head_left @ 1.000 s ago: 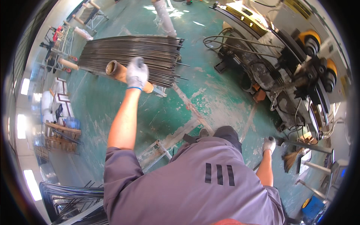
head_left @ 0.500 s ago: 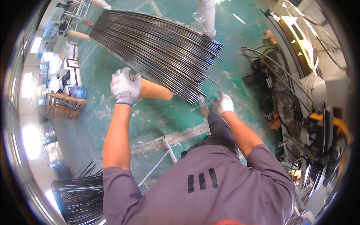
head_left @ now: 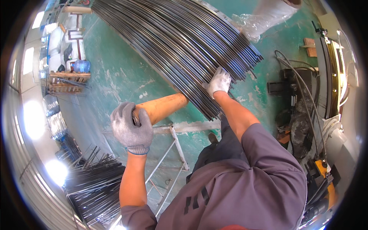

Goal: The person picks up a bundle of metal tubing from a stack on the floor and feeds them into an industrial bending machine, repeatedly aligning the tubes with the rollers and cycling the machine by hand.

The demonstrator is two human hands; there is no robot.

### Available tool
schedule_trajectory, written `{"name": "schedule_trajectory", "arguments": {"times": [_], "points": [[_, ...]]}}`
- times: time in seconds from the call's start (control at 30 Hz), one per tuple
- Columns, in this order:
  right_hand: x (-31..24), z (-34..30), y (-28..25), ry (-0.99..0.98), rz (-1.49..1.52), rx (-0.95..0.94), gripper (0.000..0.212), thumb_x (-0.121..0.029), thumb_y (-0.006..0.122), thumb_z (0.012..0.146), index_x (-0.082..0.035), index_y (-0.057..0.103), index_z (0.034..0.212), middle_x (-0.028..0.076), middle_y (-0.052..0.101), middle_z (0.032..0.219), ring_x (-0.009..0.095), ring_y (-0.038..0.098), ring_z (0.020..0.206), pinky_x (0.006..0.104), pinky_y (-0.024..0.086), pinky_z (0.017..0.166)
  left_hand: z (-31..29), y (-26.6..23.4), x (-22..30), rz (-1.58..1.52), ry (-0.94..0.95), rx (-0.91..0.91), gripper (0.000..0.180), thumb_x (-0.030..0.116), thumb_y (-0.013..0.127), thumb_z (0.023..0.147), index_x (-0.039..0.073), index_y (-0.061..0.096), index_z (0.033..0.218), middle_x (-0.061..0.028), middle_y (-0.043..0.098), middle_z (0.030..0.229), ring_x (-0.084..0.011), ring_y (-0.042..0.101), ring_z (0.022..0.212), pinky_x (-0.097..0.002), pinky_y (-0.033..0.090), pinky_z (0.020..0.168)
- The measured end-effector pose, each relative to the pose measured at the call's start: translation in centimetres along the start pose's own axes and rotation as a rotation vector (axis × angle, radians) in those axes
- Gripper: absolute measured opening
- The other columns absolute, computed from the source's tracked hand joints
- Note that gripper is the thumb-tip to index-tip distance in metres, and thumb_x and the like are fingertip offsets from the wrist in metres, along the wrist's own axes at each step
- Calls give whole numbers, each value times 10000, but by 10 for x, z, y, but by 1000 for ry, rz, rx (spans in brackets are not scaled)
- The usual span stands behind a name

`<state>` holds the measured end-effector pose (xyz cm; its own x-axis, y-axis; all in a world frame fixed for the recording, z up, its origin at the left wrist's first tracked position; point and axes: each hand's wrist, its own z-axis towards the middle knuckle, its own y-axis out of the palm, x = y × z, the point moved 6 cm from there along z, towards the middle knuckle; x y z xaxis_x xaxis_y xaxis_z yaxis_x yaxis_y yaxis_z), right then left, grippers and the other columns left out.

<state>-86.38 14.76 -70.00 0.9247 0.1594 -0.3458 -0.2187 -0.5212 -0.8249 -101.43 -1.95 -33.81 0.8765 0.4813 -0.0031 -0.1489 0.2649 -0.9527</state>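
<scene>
A wide bundle of long dark metal rods stretches from the far left toward me, with uneven ends at the near right. My left hand, in a grey-white knit glove, is wrapped round the near-left end of a tan cardboard tube. The tube's other end lies against the rods' lower left side. On top of the rods, close to their near ends, my gloved right hand lies with its fingers stretched forward. Its palm side is hidden.
Clear plastic film hangs from a white roll beyond the rods. A metal frame stands near my legs. Another pile of thin dark rods is at lower left. Machinery with hoses lines the right side; a wooden pallet sits at left.
My right hand has moved from beside the rod ends onto the rods. My left hand has come nearer with the tube, which now slants the other way. The view has shifted.
</scene>
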Motion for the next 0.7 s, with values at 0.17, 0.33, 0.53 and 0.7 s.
{"name": "schedule_trajectory", "arguments": {"times": [0.17, 0.33, 0.53, 0.7], "points": [[1, 0, 28, -128, -61, -149, 685, -522, 836, 842, 5, 608, 1217, 223, 684, 1222, 396, 668, 1155, 484, 545, 998, 4, 3, -4, -5, -2, 12, 206, 66, 733, 823, 40, 699, 1024, -155, 716, 1086, -391, 659, 1013, -478, 532, 917], [1, 6, 40, -140, -4, -349, 395, -408, 768, 924, -40, 730, 1063, 222, 765, 1075, 394, 734, 1074, 502, 585, 938, 3, 4, -8, -14, -3, 18, 222, 86, 750, 789, 47, 692, 1000, -164, 709, 1068, -405, 660, 994, -516, 532, 901], [3, 21, -14, -191, -13, -491, 501, -491, 763, 906, -65, 788, 1168, 223, 754, 1183, 378, 715, 1152, 449, 565, 1000, -2, 1, -7, -24, -36, 55, 226, 88, 748, 787, 54, 701, 1005, -162, 718, 1068, -401, 666, 1010, -520, 526, 913], [1, 21, -31, -311, -91, -530, 596, -551, 770, 900, -3, 789, 1135, 245, 754, 1179, 374, 722, 1142, 436, 567, 983, -7, -3, -6, 18, -50, 58, 226, 118, 741, 792, 68, 711, 1011, -150, 719, 1107, -391, 669, 1035, -512, 518, 926]]}}
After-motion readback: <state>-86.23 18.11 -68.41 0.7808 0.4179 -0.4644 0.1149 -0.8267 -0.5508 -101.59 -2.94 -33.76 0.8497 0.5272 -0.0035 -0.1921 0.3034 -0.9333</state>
